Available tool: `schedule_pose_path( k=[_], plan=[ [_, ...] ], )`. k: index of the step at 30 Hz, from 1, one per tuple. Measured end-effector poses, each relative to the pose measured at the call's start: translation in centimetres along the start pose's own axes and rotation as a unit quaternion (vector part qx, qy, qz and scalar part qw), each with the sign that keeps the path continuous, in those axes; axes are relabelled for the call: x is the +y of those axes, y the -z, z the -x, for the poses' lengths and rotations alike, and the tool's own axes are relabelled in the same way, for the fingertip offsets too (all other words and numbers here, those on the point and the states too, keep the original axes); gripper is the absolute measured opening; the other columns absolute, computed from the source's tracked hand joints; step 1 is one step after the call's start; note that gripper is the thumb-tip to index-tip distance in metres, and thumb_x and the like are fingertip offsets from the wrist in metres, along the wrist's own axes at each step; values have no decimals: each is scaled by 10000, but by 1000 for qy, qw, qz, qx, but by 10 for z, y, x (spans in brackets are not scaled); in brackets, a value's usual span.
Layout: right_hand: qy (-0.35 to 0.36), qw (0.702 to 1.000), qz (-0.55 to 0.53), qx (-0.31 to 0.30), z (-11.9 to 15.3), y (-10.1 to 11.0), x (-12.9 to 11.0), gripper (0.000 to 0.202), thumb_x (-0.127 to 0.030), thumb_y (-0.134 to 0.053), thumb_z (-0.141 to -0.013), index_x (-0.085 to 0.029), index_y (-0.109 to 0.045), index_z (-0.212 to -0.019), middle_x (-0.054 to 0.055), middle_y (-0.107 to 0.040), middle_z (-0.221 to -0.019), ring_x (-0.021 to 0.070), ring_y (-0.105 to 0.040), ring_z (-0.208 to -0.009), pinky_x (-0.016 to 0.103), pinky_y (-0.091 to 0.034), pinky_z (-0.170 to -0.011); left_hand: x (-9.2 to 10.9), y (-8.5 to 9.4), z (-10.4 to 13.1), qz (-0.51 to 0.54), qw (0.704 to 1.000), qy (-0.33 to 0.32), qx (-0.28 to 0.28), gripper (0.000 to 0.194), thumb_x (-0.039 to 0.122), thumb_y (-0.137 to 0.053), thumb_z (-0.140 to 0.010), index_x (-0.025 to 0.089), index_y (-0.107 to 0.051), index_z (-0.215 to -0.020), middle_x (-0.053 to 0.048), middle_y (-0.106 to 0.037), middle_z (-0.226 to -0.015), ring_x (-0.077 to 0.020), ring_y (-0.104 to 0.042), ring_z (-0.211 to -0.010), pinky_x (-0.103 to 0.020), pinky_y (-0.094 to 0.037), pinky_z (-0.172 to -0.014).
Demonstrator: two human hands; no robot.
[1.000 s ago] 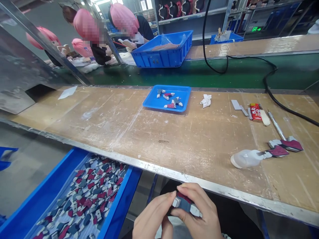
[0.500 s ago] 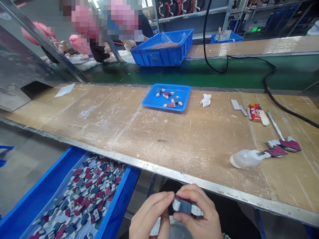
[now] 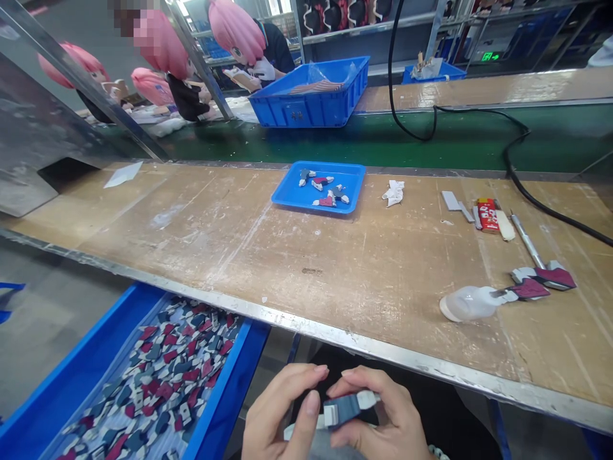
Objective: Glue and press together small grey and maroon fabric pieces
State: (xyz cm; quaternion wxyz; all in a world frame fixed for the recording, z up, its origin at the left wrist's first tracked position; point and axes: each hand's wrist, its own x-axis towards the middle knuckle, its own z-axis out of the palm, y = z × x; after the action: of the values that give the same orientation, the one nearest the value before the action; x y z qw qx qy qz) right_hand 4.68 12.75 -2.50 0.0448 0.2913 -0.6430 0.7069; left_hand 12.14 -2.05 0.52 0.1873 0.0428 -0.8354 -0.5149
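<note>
Fingers [image 3: 368, 378] of the right hand [image 3: 395, 421] grip a small blue-grey and white piece [image 3: 343, 409] at bottom centre, while the left hand [image 3: 278, 415] curves beside it, thumb and forefinger apart. Across the frame runs a scuffed brown table [image 3: 230, 236], with a blue tray [image 3: 282, 197] of small parts near centre and a translucent bottle [image 3: 467, 304] at right. More parts [image 3: 163, 390] crowd a blue bin [image 3: 62, 383] at lower left; pink-topped people [image 3: 237, 32] occupy the upper left.

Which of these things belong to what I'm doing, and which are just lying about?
Likely in use:
piece in your right hand
similar pieces in blue bin and tray

Seemingly just lying about:
crumpled white scrap
paper sheet
black cable
</note>
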Motion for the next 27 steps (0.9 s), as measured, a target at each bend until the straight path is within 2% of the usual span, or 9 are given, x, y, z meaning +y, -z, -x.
schedule_pose_path(
  k=[2, 4, 7, 12, 15, 20, 27],
  plan=[
    [3, 1000, -13, -10, 1, 1, -1, 417, -454, -779, -823, -277, -600, -1155, 0, -789, -800, 138, -763, -668, 176, -628, -679, -4, 3, -3, 87, 993, 58, -45, 205, 326, -584, -995, 290, -693, -1165, -34, -694, -1033, -152, -711, -931, -197, -601, -806],
    [17, 999, -28, -38, -1, 3, -4, 379, -421, -795, -814, -266, -610, -1106, 8, -789, -792, 135, -751, -640, 174, -620, -652, -7, 3, -6, 172, 978, 89, -77, 254, 435, -556, -1001, 279, -694, -1146, -46, -667, -1006, -157, -684, -922, -222, -588, -823],
    [25, 996, -47, -74, -5, 7, -8, 344, -364, -790, -831, -266, -614, -1110, 30, -793, -821, 145, -749, -657, 196, -623, -648, -10, -2, -10, 242, 961, 79, -105, 318, 516, -580, -968, 259, -708, -1105, -59, -650, -956, -171, -649, -908, -260, -562, -829],
    [31, 993, -70, -90, -6, 10, -8, 361, -389, -727, -886, -292, -571, -1196, 40, -801, -834, 146, -752, -663, 198, -616, -638, -19, -9, -14, 288, 948, 36, -131, 398, 633, -717, -814, 289, -738, -1012, -55, -666, -901, -183, -646, -850, -291, -552, -762],
    [33, 991, -60, -111, -4, 11, -6, 327, -431, -687, -907, -296, -559, -1177, 40, -803, -837, 144, -754, -673, 199, -615, -649, -22, -10, -14, 308, 939, 47, -144, 415, 632, -756, -763, 277, -746, -979, -64, -665, -908, -193, -642, -877, -303, -540, -780],
    [40, 991, -37, -124, -2, 15, -3, 305, -406, -731, -878, -255, -577, -1094, 34, -780, -790, 127, -735, -646, 170, -588, -632, -23, -14, -10, 352, 917, 84, -169, 375, 607, -722, -823, 245, -709, -921, -53, -613, -910, -168, -604, -866, -294, -519, -800],
    [29, 992, 17, -124, -1, 19, -5, 342, -501, -745, -816, -219, -610, -954, 2, -756, -712, 102, -712, -590, 133, -569, -619, -31, -23, 1, 401, 891, 111, -179, 336, 575, -707, -856, 247, -664, -920, -32, -550, -908, -139, -556, -849, -254, -483, -788]
  ],
)
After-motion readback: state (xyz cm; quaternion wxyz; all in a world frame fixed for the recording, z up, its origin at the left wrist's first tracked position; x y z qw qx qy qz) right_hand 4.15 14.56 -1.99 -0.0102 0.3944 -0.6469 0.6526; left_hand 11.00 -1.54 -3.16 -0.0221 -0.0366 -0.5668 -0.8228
